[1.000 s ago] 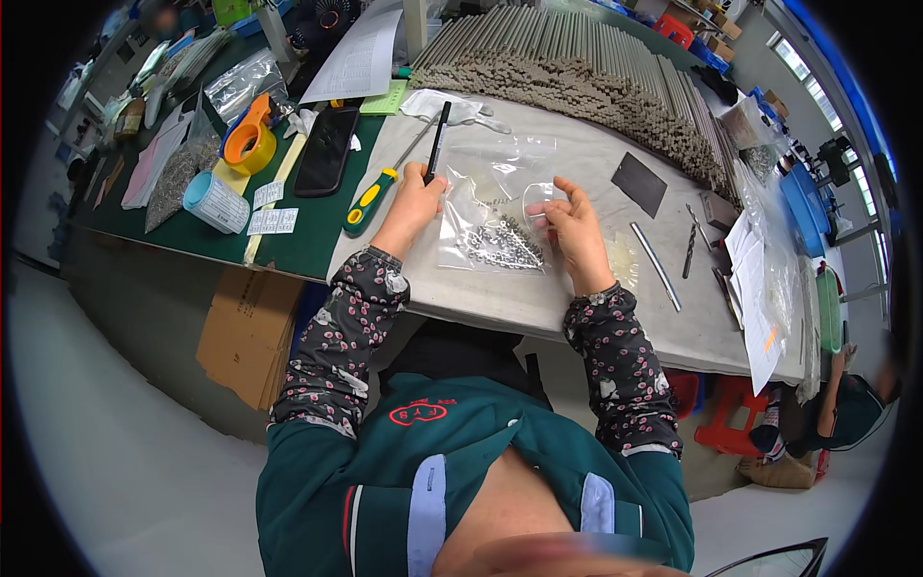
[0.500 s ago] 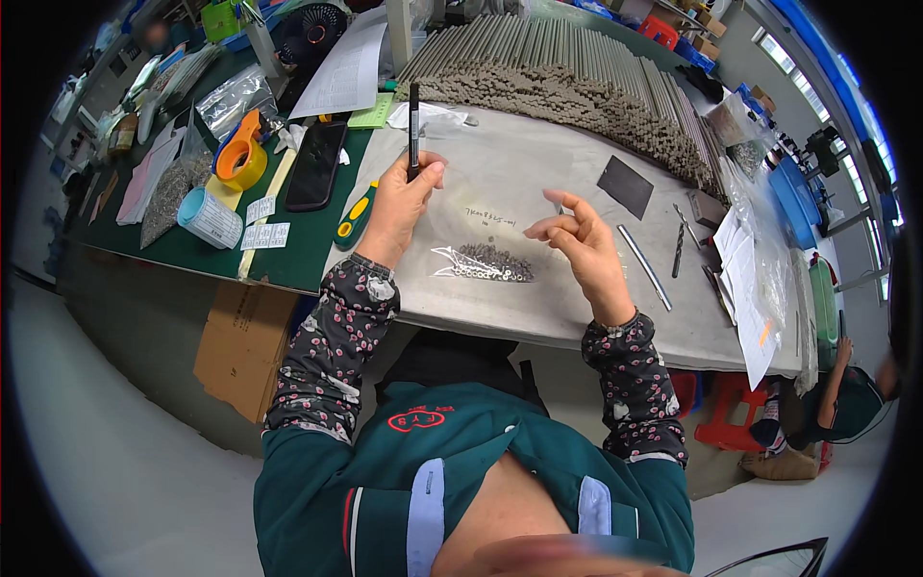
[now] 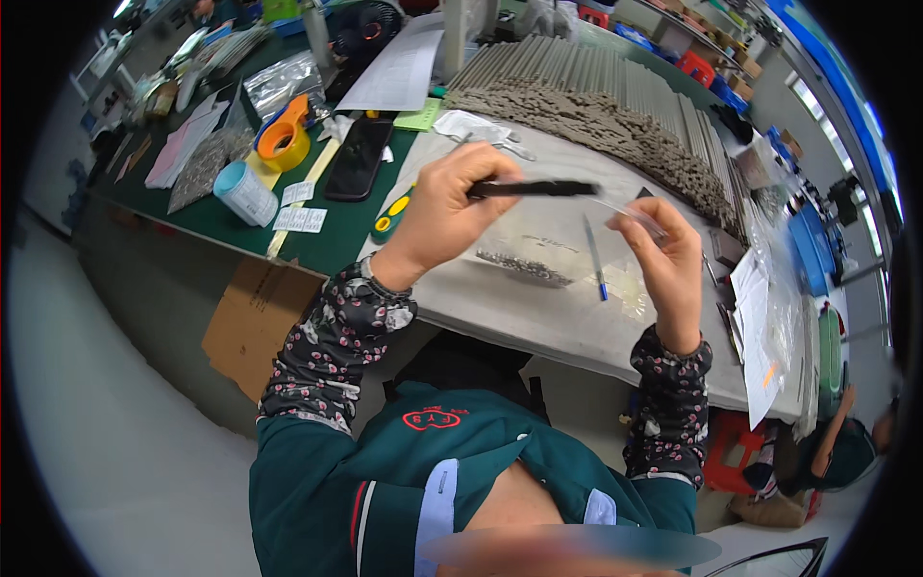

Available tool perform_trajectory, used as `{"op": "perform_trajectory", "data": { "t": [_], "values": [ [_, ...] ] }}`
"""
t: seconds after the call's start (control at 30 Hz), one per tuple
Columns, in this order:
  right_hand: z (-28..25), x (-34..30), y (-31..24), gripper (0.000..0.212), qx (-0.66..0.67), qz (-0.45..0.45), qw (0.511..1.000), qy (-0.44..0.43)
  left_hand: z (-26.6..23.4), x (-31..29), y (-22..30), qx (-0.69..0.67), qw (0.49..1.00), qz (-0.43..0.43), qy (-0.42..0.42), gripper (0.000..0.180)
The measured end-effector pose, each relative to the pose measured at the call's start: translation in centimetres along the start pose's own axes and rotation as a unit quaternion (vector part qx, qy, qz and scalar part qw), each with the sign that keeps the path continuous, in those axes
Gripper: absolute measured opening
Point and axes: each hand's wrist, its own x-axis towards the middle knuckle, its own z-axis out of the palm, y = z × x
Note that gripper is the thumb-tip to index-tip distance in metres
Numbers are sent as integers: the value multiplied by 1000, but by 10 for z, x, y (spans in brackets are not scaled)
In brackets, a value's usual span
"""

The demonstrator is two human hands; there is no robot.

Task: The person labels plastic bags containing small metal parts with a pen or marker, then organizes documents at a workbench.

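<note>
My left hand (image 3: 457, 212) is closed around a black marker pen (image 3: 553, 188), held level above the table with its end toward my right hand. My right hand (image 3: 663, 250) pinches a thin clear piece (image 3: 630, 213), seemingly plastic, close to the marker's end; whether it belongs to the bag below I cannot tell. Under the hands lies a clear plastic bag (image 3: 550, 240) with handwriting on it and a heap of small metal parts (image 3: 524, 267) along its near side. Beside the bag is a slim pen with a blue end (image 3: 596, 258).
Long grey rods (image 3: 596, 115) are stacked at the back. On the left are a phone (image 3: 361, 159), a yellow tape roll (image 3: 283, 144), a light-blue roll (image 3: 245, 192) and a yellow-green handled tool (image 3: 393, 213). Papers (image 3: 745, 317) hang over the right edge. Another person (image 3: 836, 447) sits far right.
The marker has swung from upright to level, and my left hand has moved right. My right hand has shifted right, its fingers now pinched. The slim blue-ended pen has come into sight.
</note>
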Motion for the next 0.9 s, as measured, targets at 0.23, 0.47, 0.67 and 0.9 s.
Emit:
{"op": "perform_trajectory", "data": {
  "t": [0.23,0.47,0.67,0.9],
  "values": [
    [17,-4,-55,17,-301,-233,921,-82,13,-9,31,96,987,119,-44,11],
    [30,-8,-63,15,-250,-256,930,-80,11,-13,37,128,978,155,-48,14],
    [33,-9,-70,15,-269,-286,916,-86,12,-17,38,63,987,143,-28,14],
    [26,-6,-61,12,-230,-178,953,-81,1,-17,31,-13,995,102,-13,12]
  ]
}}
